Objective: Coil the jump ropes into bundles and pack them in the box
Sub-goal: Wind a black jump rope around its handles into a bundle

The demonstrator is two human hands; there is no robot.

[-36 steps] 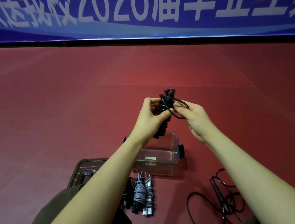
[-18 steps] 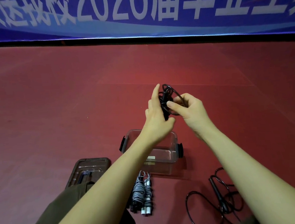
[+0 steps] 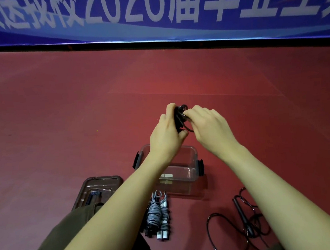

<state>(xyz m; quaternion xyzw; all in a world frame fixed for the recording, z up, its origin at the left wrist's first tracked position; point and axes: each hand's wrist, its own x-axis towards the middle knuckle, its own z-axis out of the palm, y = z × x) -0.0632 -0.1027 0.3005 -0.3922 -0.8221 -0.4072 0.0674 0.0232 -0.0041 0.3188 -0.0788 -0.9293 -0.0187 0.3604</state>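
From my head camera, I hold a black jump rope bundle [image 3: 180,118] up over the red floor [image 3: 61,123], above the clear plastic box [image 3: 191,174], which sits at six o'clock from my hands. My left hand [image 3: 166,136] has its fingers curled round the bundle; my right hand [image 3: 210,129] pinches the last loop of cord at the bundle's three o'clock side. I judge I am finishing the wrap: next I should tuck the loop end tight, then lower the bundle into the box. Grey coiled ropes [image 3: 157,216] lie just in front of the box at its six o'clock, the lid [image 3: 98,189] at its nine, and a loose black rope [image 3: 245,223] at its four o'clock waits uncoiled
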